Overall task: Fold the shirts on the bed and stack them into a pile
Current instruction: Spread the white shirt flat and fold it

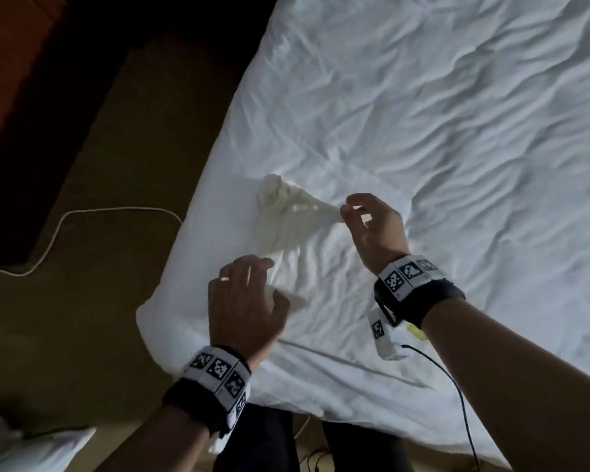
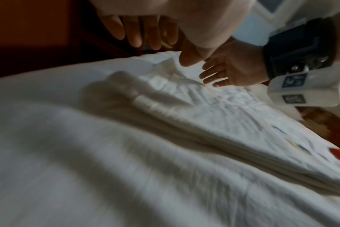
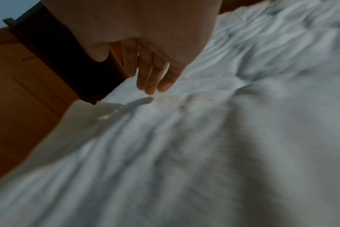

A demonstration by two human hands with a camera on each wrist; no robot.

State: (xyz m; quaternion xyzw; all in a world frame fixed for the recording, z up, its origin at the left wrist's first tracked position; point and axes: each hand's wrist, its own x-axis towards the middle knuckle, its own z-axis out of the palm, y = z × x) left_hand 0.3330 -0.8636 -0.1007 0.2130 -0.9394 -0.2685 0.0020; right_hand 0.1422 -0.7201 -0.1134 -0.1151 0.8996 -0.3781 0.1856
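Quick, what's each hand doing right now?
Left hand: open, fingers spread over the shirt.
Right hand: pinching the shirt's edge.

No readable text anywhere; the wrist bands [image 1: 218,371] carry only black-and-white square marker patterns.

Lying on bed [image 1: 457,131] near its left corner: shirt [image 1: 286,229]. Right hand [image 1: 372,229] at shirt's right edge, left hand [image 1: 246,301] at its near end. Left of bed, on floor [image 1: 99,301]: cable [image 1: 69,216].
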